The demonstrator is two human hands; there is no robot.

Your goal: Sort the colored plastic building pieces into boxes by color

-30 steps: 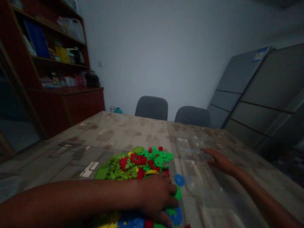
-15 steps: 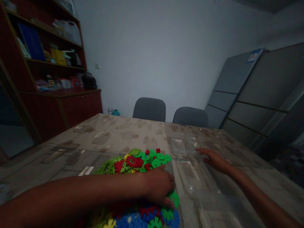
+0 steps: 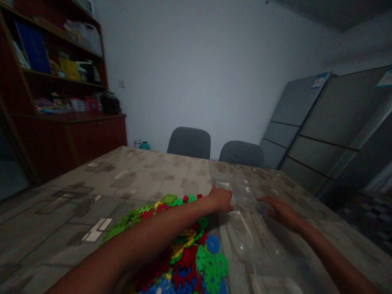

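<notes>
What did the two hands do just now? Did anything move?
The left hand lifted off the pile of colourful flat plastic gear-shaped pieces and reached forward and to the right, to the left edge of the clear plastic compartment tray. Whether it has taken hold of the tray is unclear. The right hand stayed flat on the tray, and the pile stayed on the patterned table.

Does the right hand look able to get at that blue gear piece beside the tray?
Probably yes. The right hand rests on the clear plastic tray; the blue gear piece lies uncovered beside the tray's left edge. Only the low tray lies between.
</notes>
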